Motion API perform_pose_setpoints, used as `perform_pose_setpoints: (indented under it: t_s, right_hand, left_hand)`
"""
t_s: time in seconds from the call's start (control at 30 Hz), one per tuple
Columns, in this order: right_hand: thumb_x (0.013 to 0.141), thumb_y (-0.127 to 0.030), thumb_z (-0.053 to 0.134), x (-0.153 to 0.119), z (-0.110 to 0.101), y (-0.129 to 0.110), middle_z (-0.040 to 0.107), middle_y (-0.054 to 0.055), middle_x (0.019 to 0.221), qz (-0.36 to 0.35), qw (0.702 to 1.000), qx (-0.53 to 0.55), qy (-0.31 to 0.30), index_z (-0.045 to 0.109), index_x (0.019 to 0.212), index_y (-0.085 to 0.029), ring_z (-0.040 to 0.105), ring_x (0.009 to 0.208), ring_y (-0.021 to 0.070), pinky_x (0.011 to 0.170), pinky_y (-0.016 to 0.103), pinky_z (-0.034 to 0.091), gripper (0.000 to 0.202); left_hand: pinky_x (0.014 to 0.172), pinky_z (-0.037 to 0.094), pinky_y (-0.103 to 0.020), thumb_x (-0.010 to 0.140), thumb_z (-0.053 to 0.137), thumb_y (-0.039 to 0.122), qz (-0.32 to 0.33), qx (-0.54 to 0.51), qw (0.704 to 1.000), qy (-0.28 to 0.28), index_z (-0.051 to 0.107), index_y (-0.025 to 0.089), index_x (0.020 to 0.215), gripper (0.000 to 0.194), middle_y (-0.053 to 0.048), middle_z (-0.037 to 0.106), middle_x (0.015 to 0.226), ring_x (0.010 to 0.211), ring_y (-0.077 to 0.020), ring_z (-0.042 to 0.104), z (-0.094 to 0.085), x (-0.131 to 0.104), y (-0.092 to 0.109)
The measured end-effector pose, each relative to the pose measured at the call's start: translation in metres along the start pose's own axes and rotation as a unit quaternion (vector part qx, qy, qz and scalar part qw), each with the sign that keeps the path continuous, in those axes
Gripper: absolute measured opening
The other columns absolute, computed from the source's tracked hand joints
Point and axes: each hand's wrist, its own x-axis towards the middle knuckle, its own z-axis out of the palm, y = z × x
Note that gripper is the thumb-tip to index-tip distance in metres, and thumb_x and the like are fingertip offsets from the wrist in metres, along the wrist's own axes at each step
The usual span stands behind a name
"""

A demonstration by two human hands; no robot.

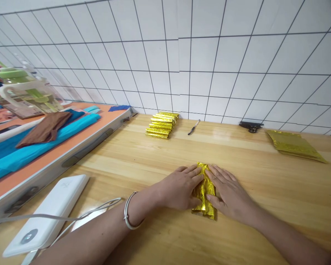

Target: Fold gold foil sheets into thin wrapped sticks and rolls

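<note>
A folded piece of gold foil (204, 189) lies on the wooden table, its long side pointing away from me. My left hand (183, 186) rests on its left edge with the fingers stretched out. From the right, my right hand (227, 189) lies on the foil's other edge, fingers extended and flat. A crease runs down the foil between both hands. Farther back, several folded gold strips (162, 125) sit in an overlapping row near the wall. At the back right lies a flat gold sheet (295, 145).
A pen (194, 127) and a black clip (251, 126) lie near the tiled wall. On the left are a white power bank (48, 217) with cables, and a raised orange surface (71, 147) holding blue and brown cloth and a clear jug (30, 92).
</note>
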Motion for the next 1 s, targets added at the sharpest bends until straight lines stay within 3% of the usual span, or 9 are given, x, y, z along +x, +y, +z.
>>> perform_pose_setpoints:
  t_s: [0.17,0.4,0.53,0.8,1.0]
  right_hand:
    - [0.083,-0.046,0.041,0.002,0.000,0.000,0.017,0.010,0.148,0.001,1.000,0.000,-0.004,0.021,0.142,-0.014,0.015,0.135,0.0258,0.109,0.045,0.019,0.070]
    - [0.085,-0.045,0.038,0.001,-0.001,-0.001,0.016,0.011,0.148,-0.005,1.000,-0.010,-0.002,0.022,0.142,-0.014,0.013,0.136,0.0248,0.109,0.045,0.019,0.067]
    - [0.085,-0.047,0.039,0.000,0.000,0.000,0.018,0.011,0.148,-0.008,1.000,-0.004,0.002,0.021,0.142,-0.015,0.015,0.135,0.0260,0.108,0.046,0.020,0.068]
    - [0.084,-0.048,0.039,-0.001,0.002,-0.001,0.019,0.012,0.148,-0.010,1.000,-0.007,0.005,0.023,0.142,-0.014,0.015,0.135,0.0266,0.108,0.046,0.020,0.069]
    - [0.085,-0.049,0.038,-0.001,0.001,-0.002,0.018,0.011,0.148,-0.015,1.000,-0.013,0.010,0.022,0.142,-0.013,0.016,0.135,0.0272,0.108,0.046,0.019,0.069]
  left_hand:
    - [0.109,0.014,-0.041,0.077,0.044,0.051,-0.003,0.008,1.000,-0.008,0.020,0.008,0.140,0.080,-0.014,0.015,0.148,0.136,-0.0287,0.010,0.009,-0.002,0.009]
    - [0.109,0.011,-0.045,0.075,0.040,0.066,0.011,-0.015,0.999,-0.041,0.011,0.011,0.143,0.092,-0.014,0.005,0.149,0.136,-0.0320,0.007,0.006,-0.012,0.008]
    - [0.110,0.010,-0.045,0.074,0.031,0.075,0.006,-0.039,0.999,-0.024,0.010,0.011,0.143,0.097,-0.016,0.009,0.148,0.136,-0.0305,0.008,0.007,-0.016,0.015]
    - [0.109,0.009,-0.047,0.076,0.025,0.075,-0.029,-0.016,0.999,0.020,0.014,0.008,0.142,0.095,-0.018,0.008,0.147,0.136,-0.0329,0.005,0.025,-0.020,0.021]
    - [0.109,0.010,-0.047,0.075,0.024,0.076,-0.036,-0.012,0.998,0.044,0.015,0.007,0.142,0.096,-0.019,0.012,0.147,0.136,-0.0327,0.006,0.027,-0.020,0.024]
